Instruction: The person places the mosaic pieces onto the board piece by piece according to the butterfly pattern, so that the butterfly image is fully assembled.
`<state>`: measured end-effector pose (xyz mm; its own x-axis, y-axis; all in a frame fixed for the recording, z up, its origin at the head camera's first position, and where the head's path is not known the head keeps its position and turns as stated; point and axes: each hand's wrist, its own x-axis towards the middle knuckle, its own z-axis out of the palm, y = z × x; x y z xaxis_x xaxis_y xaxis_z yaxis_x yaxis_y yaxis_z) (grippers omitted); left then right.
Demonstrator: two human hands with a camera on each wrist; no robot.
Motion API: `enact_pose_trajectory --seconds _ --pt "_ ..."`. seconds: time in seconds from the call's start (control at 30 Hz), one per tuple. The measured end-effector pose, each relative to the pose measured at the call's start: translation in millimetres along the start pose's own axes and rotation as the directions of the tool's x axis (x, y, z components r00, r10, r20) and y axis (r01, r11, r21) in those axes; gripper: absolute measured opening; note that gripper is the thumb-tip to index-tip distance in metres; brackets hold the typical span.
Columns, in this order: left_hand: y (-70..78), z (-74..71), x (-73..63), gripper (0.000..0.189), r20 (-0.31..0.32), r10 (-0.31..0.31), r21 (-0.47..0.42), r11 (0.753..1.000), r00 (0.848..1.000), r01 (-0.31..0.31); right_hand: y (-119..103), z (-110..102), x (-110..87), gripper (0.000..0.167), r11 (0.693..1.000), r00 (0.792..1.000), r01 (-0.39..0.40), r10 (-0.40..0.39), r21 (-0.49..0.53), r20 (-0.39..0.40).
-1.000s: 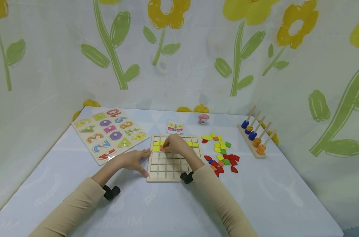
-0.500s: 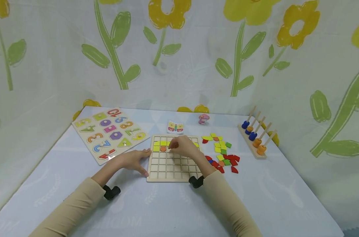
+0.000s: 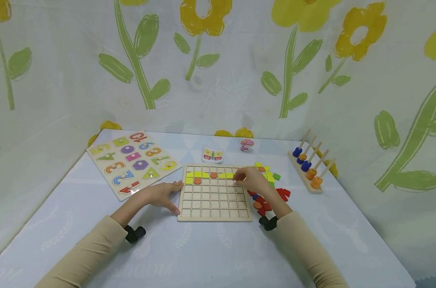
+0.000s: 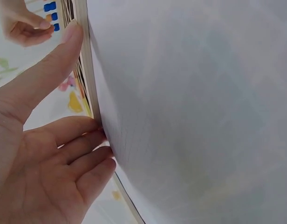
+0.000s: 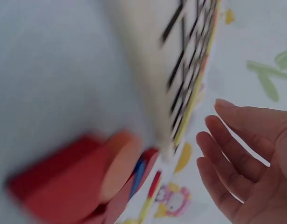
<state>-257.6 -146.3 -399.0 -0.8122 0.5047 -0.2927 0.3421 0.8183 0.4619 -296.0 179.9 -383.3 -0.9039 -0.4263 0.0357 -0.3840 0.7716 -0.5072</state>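
Observation:
A wooden grid board (image 3: 215,205) lies flat on the table. Along one of its upper rows sit yellow tiles (image 3: 190,175) and an orange round tile (image 3: 213,175); below that row's left end are another yellow tile (image 3: 189,181) and a second orange round tile (image 3: 197,181). My left hand (image 3: 164,197) rests against the board's left side, thumb and fingertips (image 4: 106,163) spread along the edge. Over the board's upper right part hovers my right hand (image 3: 254,181). The right wrist view shows that hand (image 5: 255,163) with loosely bent fingers and nothing between them.
Loose red tiles (image 3: 266,207), yellow tiles (image 3: 270,176) and other coloured pieces lie right of the board. A butterfly picture card (image 3: 212,155) and a pink figurine (image 3: 247,145) stand behind. There is a number puzzle (image 3: 135,163) at left and a peg stacker (image 3: 306,172) at right.
My right hand has let go of the orange round tile in the second row and moved right across the board, uncovering the tiles in the row above. My left hand stays put.

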Motion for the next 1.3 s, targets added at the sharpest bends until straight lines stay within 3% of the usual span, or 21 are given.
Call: enact_pose_trajectory --seconds 0.27,0.57,0.73,1.03,1.3 --pt "-0.5 0.1 -0.9 0.1 -0.006 0.012 0.002 1.0 1.0 -0.012 38 -12 -10.6 0.008 0.997 1.0 -0.027 0.025 -0.069 -0.018" --pt "-0.8 0.2 0.0 0.101 -0.002 0.006 0.002 1.0 1.0 -0.006 68 -31 -16.8 0.013 0.974 0.98 -0.196 0.198 -0.113 0.003" --pt "-1.2 -0.2 0.9 0.102 0.004 -0.002 0.009 1.0 1.0 0.002 81 -35 -15.8 0.019 0.966 0.972 -0.233 0.236 -0.114 0.01" --pt "-2.1 -0.8 0.2 0.102 0.003 0.003 0.006 1.0 1.0 -0.003 86 -36 -9.4 0.022 0.967 0.972 -0.228 0.232 -0.118 0.024" --pt "-2.8 -0.5 0.1 0.101 0.0 0.014 0.005 1.0 1.0 -0.014 85 -38 -7.7 0.022 0.958 0.96 -0.263 0.272 -0.117 0.069"
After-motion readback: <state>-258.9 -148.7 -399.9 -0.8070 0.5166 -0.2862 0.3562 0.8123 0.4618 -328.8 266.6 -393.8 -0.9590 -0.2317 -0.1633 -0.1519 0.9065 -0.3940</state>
